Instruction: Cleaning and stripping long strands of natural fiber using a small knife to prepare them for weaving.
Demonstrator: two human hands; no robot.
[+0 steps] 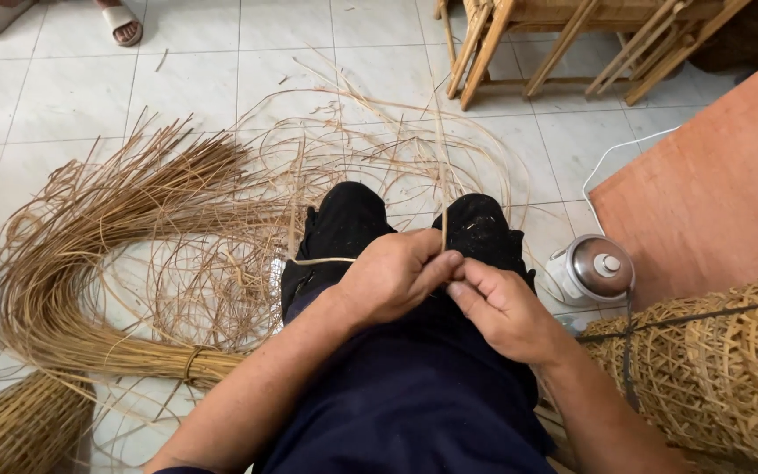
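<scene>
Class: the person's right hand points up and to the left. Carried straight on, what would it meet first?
The right hand would meet the left hand at once; their fingertips already touch around a thin cane strip.

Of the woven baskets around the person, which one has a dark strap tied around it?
The large woven basket at the right, beside the right hand. A dark strap crosses it; the baskets at the lower left show none.

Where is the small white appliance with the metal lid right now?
In the head view, the white appliance stands on the tiled floor to the person's right, just beyond the right hand, between the woven baskets and the orange board.
</scene>
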